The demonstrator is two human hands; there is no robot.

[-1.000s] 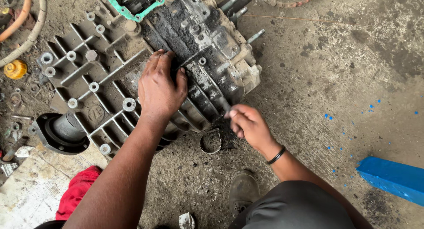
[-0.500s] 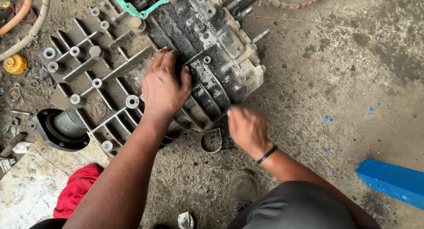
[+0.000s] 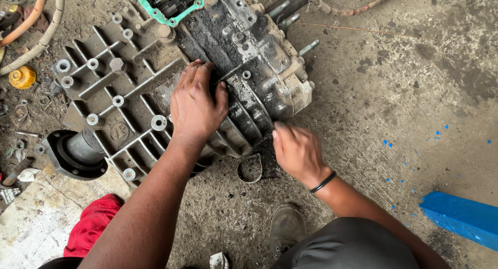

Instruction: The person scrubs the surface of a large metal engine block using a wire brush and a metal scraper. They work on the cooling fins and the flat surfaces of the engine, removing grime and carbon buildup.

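Presently, the left hand (image 3: 197, 105) lay flat, fingers spread, on the grimy ribbed grey metal gearbox casing (image 3: 155, 92) on the concrete floor (image 3: 404, 82). The right hand (image 3: 296, 150), curled at its lower edge; grip indeterminate. Metal ring (image 3: 250, 169) just beside.

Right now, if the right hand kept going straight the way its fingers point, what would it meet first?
The right hand points up toward the dirty ribbed metal housing. Its fingertips look to be already at the housing's lower edge, so that grimy casing would probably come first, though depth is hard to judge from above.
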